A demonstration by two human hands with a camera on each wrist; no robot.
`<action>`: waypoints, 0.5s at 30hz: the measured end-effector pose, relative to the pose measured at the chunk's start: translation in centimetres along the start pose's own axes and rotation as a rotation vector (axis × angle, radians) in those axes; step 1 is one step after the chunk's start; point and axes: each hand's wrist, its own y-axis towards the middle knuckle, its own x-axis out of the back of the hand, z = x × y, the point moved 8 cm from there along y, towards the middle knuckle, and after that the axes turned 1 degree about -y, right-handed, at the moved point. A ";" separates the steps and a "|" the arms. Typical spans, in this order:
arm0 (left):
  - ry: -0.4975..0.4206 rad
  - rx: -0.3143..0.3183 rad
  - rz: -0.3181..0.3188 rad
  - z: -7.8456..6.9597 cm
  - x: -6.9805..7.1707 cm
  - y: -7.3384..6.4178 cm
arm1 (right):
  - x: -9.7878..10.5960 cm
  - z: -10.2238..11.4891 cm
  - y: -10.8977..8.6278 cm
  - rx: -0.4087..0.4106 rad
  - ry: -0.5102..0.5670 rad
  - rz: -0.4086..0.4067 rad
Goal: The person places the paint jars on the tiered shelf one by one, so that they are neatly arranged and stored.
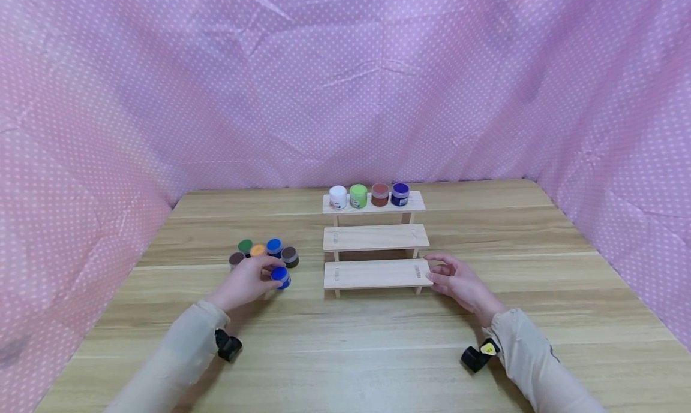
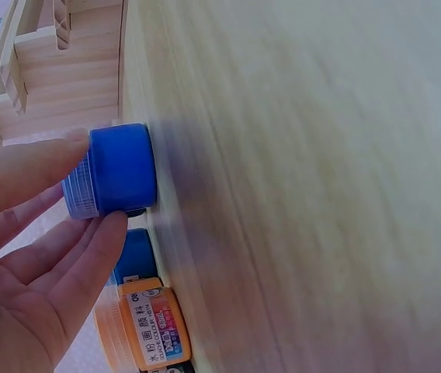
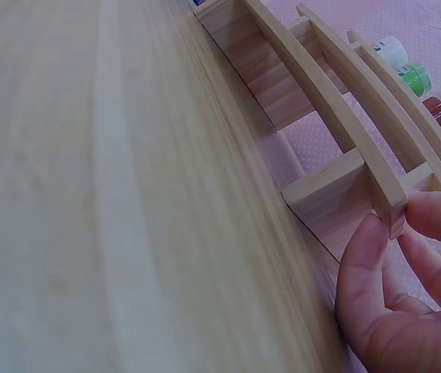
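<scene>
A blue paint jar (image 1: 281,277) is pinched between the thumb and fingers of my left hand (image 1: 245,283), at the left of the table. In the left wrist view the same jar (image 2: 123,167) is upright, its base right at the tabletop. A three-step wooden stand (image 1: 372,274) occupies the middle. My right hand (image 1: 459,284) pinches the right front corner of its lowest step, fingertips on both faces of the board (image 3: 387,190). The stand's top step carries a white jar (image 1: 338,197), a light green jar (image 1: 358,196), a reddish-brown jar (image 1: 380,195) and a dark blue jar (image 1: 400,194).
Beside my left hand stand a green-lidded jar (image 1: 245,247), an orange jar (image 1: 258,250), another blue jar (image 1: 275,247), a dark jar (image 1: 290,256) and a brown-lidded jar (image 1: 236,259). Pink dotted cloth (image 1: 356,89) hangs behind the wooden table (image 1: 345,359).
</scene>
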 end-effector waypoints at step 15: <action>-0.046 0.031 -0.059 0.4 0.4 0.0 | 0.0 0.0 0.0 0.014 0.034 0.012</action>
